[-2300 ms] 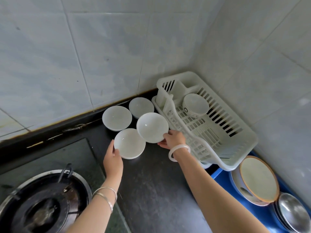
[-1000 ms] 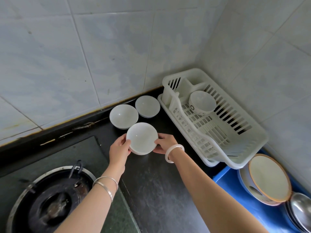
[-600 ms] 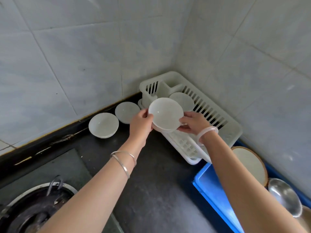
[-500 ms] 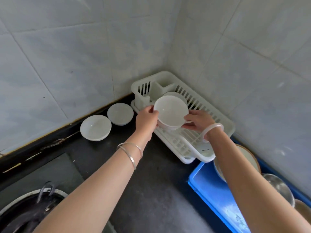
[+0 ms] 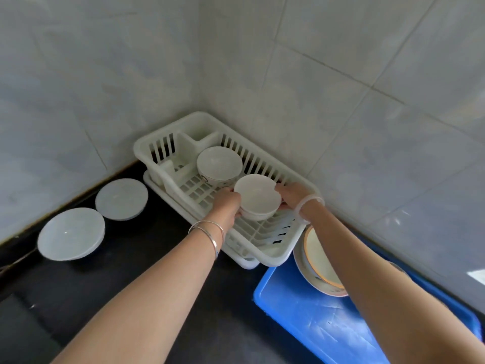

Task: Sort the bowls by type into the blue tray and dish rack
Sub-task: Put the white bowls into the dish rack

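Gripping stacked white bowls (image 5: 257, 195) over the dish rack (image 5: 265, 248), left hand (image 5: 227, 203), right hand (image 5: 294, 193) each clasping a side.

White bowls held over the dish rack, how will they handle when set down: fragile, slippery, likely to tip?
Likely rigid and breakable: the white bowls look like glazed ceramic. The glossy surface may be slippery, hence left hand and right hand gripping opposite sides. They seem nested, so the upper one could shift if tilted on the ribbed floor of the dish rack.

White slatted plastic dish rack (image 5: 273, 254) sits in the black stone worktop's (image 5: 147, 258) corner; white round bowls (image 5: 70, 233) lie left, blue plastic tray (image 5: 315, 324) right, nearer.
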### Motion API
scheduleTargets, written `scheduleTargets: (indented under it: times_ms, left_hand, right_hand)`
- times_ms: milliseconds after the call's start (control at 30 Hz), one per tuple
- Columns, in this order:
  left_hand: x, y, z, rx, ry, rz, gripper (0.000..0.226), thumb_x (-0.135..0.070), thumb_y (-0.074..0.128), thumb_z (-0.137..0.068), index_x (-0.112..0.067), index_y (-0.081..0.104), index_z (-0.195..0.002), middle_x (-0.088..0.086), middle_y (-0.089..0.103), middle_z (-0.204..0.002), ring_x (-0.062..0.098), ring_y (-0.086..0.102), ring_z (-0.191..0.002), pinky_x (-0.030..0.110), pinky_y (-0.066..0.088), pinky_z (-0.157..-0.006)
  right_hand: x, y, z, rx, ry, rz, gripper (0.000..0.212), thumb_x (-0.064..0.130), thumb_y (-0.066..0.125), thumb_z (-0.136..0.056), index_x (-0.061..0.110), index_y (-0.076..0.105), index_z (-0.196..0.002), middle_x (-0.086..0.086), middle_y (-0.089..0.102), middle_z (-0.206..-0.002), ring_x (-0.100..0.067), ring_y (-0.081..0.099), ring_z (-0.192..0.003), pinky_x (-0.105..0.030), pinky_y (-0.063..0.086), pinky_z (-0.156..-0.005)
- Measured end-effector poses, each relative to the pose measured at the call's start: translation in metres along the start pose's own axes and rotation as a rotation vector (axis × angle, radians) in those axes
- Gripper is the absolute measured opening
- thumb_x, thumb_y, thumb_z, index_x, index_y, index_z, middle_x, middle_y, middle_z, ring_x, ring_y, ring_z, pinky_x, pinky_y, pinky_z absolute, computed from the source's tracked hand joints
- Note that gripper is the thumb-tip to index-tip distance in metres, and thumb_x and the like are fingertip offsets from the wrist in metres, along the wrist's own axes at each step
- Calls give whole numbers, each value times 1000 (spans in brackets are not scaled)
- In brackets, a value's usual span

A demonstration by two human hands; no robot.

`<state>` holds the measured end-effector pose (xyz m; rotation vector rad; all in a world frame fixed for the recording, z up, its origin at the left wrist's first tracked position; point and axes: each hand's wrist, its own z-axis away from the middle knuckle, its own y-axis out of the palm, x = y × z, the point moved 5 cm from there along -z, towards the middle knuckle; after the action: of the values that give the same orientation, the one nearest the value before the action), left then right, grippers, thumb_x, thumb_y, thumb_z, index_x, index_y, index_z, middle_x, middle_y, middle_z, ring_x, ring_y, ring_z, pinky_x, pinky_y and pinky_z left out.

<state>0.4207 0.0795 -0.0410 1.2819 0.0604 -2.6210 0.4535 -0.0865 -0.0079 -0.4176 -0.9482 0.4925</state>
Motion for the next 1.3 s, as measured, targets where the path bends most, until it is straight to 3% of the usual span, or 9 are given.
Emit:
scheduleTargets:
  times_ms: [333, 400, 500, 633, 767, 933, 1100, 1200, 1300]
  left_hand:
    - [5, 14, -31, 23, -67, -107, 42, 5, 34, -91, -7, 47, -129, 18, 49, -133, 38, 50, -119, 42, 50, -75]
    - [8, 15, -34, 48, -66, -133, 44, 5, 35, -90, -8, 47, -130, 18, 50, -134, 38, 51, -119, 41, 51, -75]
    - [10, 16, -35, 69, -50, -163, 42, 5, 36, -90, -5, 47, -130, 19, 50, -133, 37, 51, -119, 40, 52, -78]
    - [9, 20, -32, 115, -33, -153, 43, 6, 35, -90, -5, 45, -131, 18, 48, -135, 35, 47, -124, 37, 50, -81]
    - [11, 22, -32, 167, -13, -191, 43, 7, 37, -90, -5, 50, -129, 16, 53, -132, 32, 49, -123, 35, 49, -90]
    - [9, 18, -37, 105, 86, -332, 39, 6, 42, -87, -4, 60, -120, 12, 59, -101, 32, 58, -102, 45, 48, -99]
    - [3, 16, -33, 84, 106, -387, 39, 2, 43, -86, -9, 63, -117, 13, 61, -91, 29, 58, -87, 48, 49, -97]
    - [-1, 14, -25, 115, 119, -432, 36, -4, 43, -88, -10, 62, -118, 13, 60, -88, 26, 55, -85, 44, 48, -96]
    - [-9, 8, -14, 139, 131, -460, 27, -13, 46, -91, -12, 64, -112, 10, 58, -91, 23, 54, -88, 40, 47, -95]
  right_hand:
    - [-4, 0, -31, 43, 0, 199, 50, 36, 37, -94, -4, 66, -101, -22, 72, -97, -37, 68, -91, -44, 52, -91]
    - [-5, 1, -34, 25, -5, 289, 48, 38, 34, -94, 1, 64, -88, -20, 73, -94, -30, 67, -78, -34, 51, -82]
    - [-5, 1, -37, -4, -15, 381, 41, 36, 33, -95, 8, 57, -77, -16, 68, -79, -27, 59, -70, -34, 48, -70]
    - [-4, -3, -41, -19, -13, 402, 36, 32, 35, -94, 9, 56, -77, -9, 56, -68, -25, 53, -63, -32, 43, -65]
    - [-1, -6, -38, -43, -58, 509, 37, 28, 34, -94, 14, 41, -61, -2, 38, -55, -18, 35, -49, -29, 27, -49]
    - [-2, -7, -34, -47, -95, 592, 27, 31, 33, -96, 11, 50, -88, -2, 47, -65, -16, 43, -57, -28, 28, -50]
    - [-3, -10, -32, -49, -82, 570, 28, 32, 32, -95, 11, 51, -99, -2, 49, -70, -20, 47, -64, -30, 33, -55]
    - [-4, -9, -29, -53, -109, 577, 39, 31, 33, -95, 11, 50, -123, -10, 62, -100, -25, 51, -81, -31, 38, -71]
    - [-3, -9, -20, -89, -172, 551, 43, 28, 34, -96, 15, 45, -135, -11, 59, -125, -29, 55, -99, -30, 38, -79]
